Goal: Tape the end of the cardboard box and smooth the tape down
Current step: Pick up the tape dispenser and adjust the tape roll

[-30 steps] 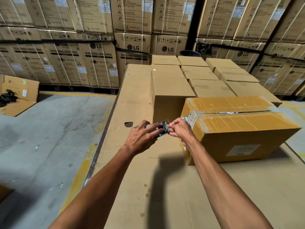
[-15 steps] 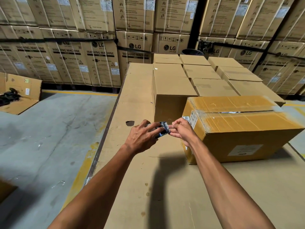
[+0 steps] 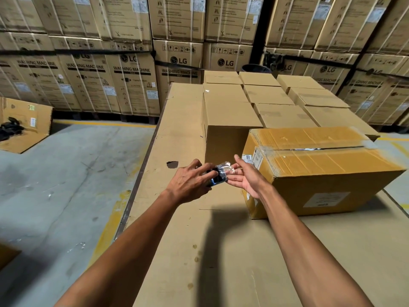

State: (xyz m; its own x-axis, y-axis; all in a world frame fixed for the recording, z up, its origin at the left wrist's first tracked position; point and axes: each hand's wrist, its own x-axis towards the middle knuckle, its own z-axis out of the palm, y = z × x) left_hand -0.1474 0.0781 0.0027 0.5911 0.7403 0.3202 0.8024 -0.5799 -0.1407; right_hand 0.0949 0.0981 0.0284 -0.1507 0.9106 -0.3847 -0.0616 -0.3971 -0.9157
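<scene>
A brown cardboard box (image 3: 321, 169) lies on the work surface at the right, with clear tape along its top seam and over its near-left end. Just left of that end, my left hand (image 3: 190, 185) grips a small dark tape dispenser (image 3: 218, 177). A short shiny strip of clear tape (image 3: 224, 168) sticks out from it toward the box. My right hand (image 3: 245, 180) is beside the dispenser with its fingers spread, thumb raised, and fingertips under the tape strip. It touches the box's end corner.
The cardboard-covered work surface (image 3: 221, 251) has a small hole (image 3: 172, 164) near my left hand. Several plain closed boxes (image 3: 230, 111) stand behind. Stacked washing-machine cartons (image 3: 132, 69) fill the background. An open carton (image 3: 26, 120) lies on the concrete floor (image 3: 66, 173) at left.
My right hand has gone from pinching the tape end to spread fingers under it. The left hand keeps its hold on the dispenser, and a little more tape shows.
</scene>
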